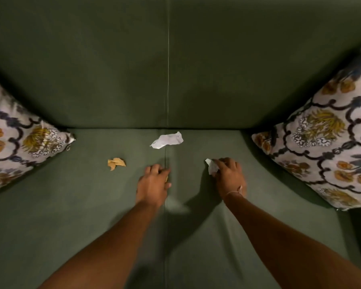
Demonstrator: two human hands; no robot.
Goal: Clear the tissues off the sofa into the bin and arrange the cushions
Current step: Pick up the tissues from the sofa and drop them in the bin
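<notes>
1. Two hands down on the green sofa seat (92,205), both low near the centre seam.
2. Right hand (229,176) – fingers curled and pinched onto a small white tissue (212,166); the paper sticks out on the thumb side, touching the seat or just off it, can't tell which.
3. Left hand (153,184) – fingers bent together on the seam. A sliver of tan shows at the fingertips, so my read is it's closing on a scrap, but what it holds, if anything, is mostly hidden.
4. Loose on the seat: a larger crumpled white tissue (168,139) close to the backrest, straddling the seam, beyond both hands; a tan crumpled tissue (116,163) to the left of the left hand, apart from it.
5. Left cushion (15,147) leans in the left corner of the sofa, right cushion (325,142) in the right corner. Both tilted, corners pointing inward onto the seat – whether that counts as arranged I can't say.
6. Bin – not in view.
7. Progress, as a judgement: early. At best one or two tissues are in hand, two lie untouched, nothing visibly binned, cushions not squared up.
8. Left to do: finish the current grabs, collect the white piece at the back and the tan one on the left, carry the lot to the bin, then straighten both cushions.
</notes>
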